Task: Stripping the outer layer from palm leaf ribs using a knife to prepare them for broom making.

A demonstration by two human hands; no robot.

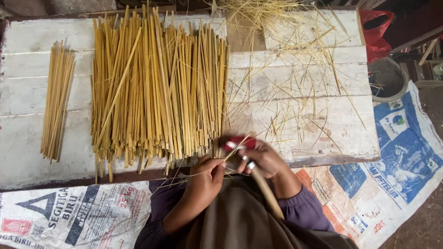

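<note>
A thin bamboo strip (233, 153) is pinched between the fingers of the left hand (206, 177), its end running up and to the right into the right hand (263, 159). The right hand is closed around a knife with a red grip (240, 142) and a pale wooden handle (267, 191) that slants down toward the lap; the blade itself is hidden between the hands, so its edge cannot be made out. The strip is held just over the near edge of the white wooden board (323, 133).

Just above the grip, a large pile of cut bamboo sticks (157, 87) is spread across the board. Well to the left of it, a small neat bundle (56, 101) is laid apart. Above and to the right of the grip, fine shavings (295, 78) are scattered over the planks. Printed sacks (397, 152) are spread beneath the board.

A slip seems the main risk: with the fingers so close to the hidden blade, a cut could be caused by a sudden give in the strip. The strip could also be snapped or split unevenly if it is pulled at an angle.
</note>
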